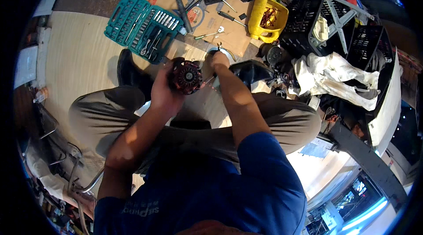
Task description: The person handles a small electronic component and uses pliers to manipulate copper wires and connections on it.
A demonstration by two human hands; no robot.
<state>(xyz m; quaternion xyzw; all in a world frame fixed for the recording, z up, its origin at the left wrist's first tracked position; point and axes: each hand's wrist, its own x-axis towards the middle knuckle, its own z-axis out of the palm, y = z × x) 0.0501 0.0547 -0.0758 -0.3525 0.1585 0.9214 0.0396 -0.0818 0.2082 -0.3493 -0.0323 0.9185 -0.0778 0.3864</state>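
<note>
While the left hand (164, 89) clamps the wound motor core (189, 76), the right hand (219, 61), right of it, appears closed on a tool (219, 47); work looks partial: windings (180, 84) remain on the core, loose wire (269, 17) lies in the yellow canister (256, 14) farther right.

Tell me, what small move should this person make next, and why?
Perhaps bring the right hand closer to the dark round part, with the left hand bracing it: the left hand grips that part's side, while the right hand sits apart from it. What the right hand holds, if anything, is hard to make out.
</note>
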